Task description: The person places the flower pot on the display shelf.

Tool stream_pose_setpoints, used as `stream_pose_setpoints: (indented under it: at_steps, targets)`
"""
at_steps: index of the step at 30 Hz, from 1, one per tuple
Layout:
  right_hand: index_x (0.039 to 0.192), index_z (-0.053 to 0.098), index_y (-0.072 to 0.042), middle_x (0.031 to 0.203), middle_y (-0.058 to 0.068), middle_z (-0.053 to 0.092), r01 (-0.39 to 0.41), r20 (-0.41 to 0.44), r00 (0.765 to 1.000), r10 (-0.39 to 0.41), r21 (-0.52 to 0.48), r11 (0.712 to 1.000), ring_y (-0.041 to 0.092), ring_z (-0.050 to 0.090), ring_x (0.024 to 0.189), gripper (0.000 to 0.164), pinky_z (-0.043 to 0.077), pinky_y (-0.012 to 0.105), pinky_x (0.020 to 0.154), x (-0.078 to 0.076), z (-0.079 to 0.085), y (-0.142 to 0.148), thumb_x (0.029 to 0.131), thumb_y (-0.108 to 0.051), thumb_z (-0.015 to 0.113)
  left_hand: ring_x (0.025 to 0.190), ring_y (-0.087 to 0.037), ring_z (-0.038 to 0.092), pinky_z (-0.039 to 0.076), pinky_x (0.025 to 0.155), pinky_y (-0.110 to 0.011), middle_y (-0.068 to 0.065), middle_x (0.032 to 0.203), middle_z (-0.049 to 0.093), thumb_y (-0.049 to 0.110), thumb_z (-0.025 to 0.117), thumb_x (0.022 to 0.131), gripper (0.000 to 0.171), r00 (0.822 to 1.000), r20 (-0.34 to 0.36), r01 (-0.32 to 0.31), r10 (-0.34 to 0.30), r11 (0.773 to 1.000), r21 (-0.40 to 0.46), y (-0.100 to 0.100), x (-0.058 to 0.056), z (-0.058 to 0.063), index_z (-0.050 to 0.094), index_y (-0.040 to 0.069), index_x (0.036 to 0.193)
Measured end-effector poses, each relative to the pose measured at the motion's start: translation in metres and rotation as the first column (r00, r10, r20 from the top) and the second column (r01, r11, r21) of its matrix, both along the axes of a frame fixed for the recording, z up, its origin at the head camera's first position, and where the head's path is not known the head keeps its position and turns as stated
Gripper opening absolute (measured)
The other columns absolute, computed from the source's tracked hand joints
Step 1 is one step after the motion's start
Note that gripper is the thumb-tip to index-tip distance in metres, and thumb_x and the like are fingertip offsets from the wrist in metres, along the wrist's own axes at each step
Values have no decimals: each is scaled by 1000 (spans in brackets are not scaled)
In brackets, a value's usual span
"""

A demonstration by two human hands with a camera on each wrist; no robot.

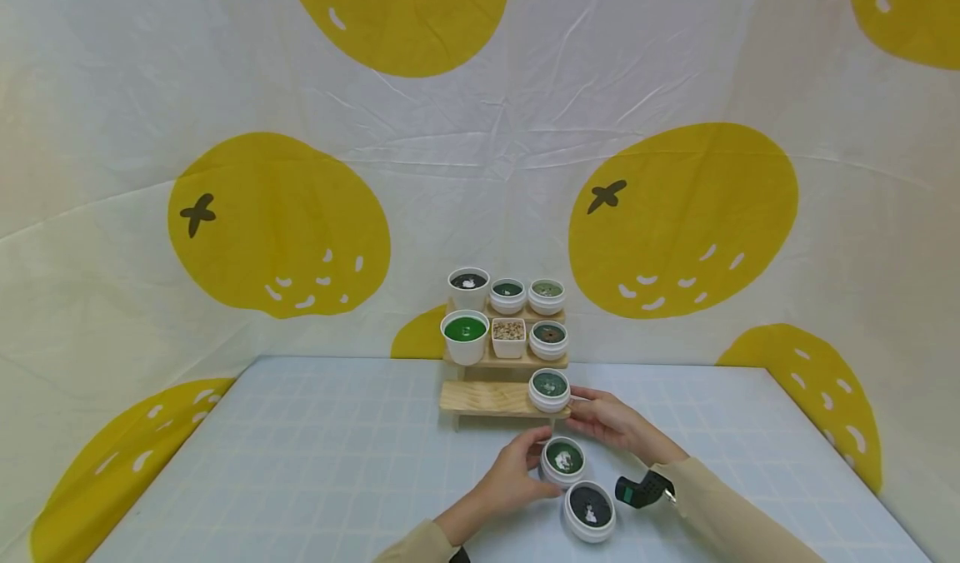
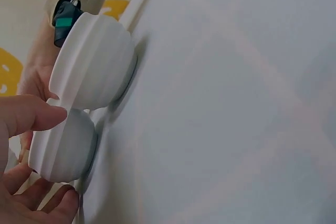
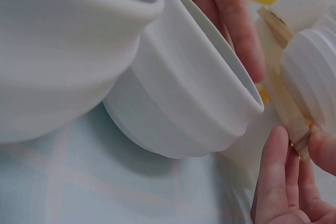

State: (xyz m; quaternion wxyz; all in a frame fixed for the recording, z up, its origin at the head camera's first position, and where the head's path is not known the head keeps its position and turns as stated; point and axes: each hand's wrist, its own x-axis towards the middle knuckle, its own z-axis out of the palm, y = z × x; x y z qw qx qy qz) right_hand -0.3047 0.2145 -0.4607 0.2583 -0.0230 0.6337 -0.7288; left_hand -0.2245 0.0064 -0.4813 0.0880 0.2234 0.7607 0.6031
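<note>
In the head view my left hand [image 1: 512,469] curls round a white pot of dark green filling [image 1: 563,458] on the table. Its thumb lies on the near side, close to the rim of a second white pot [image 1: 590,509] with near-black filling. My right hand [image 1: 615,423] grips the right end of the lowest shelf of a stepped wooden stand [image 1: 483,398]; the right wrist view shows the thumb [image 3: 324,148] above the board and fingers below. Just beside that thumb, a white pot of green filling [image 1: 550,386] stands on this shelf.
On the upper shelves stand two taller white cups, one with bright green filling [image 1: 465,330] and one with dark filling [image 1: 469,283]. A square dish of grainy bits [image 1: 508,336] and several round pots share those shelves. A fruit-patterned cloth [image 1: 480,171] hangs behind the table.
</note>
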Motion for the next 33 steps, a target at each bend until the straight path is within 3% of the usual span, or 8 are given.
stream_pose_setpoints:
  at_steps: [10,23,28,33]
  targets:
    - [149,10,10,98,-2,67,6,-3,1000,-6,4,1000,7,65,89,63,56,23,84,0,1,-1,98,-4,45,116,-26,58,50,98,-27,-16,131,55,-7,77,69,73,1000,-12,10,-9,1000,25,5,-2,-1,46,-5,135]
    - [148,11,11,98,-2,67,-4,-8,1000,4,-2,1000,6,65,88,63,56,22,84,2,3,-2,98,-4,46,112,-28,60,52,96,-33,-17,128,56,-11,76,68,71,1000,-21,-11,12,999,32,10,-2,-2,47,-5,132]
    - [148,10,11,98,-2,67,-6,-7,1000,6,-3,1000,6,66,89,64,56,22,84,2,2,-1,98,-5,47,109,-27,62,53,93,-29,-18,126,57,-10,77,68,69,1000,-18,-16,16,1000,23,10,-2,-2,48,-7,131]
    - [149,10,10,98,-2,67,3,3,1000,-3,-4,1000,6,66,88,64,56,22,84,1,1,-1,98,-5,46,102,-17,63,53,88,-21,-15,123,60,-7,79,67,68,999,-22,-39,39,999,2,9,-2,-2,50,-7,129]
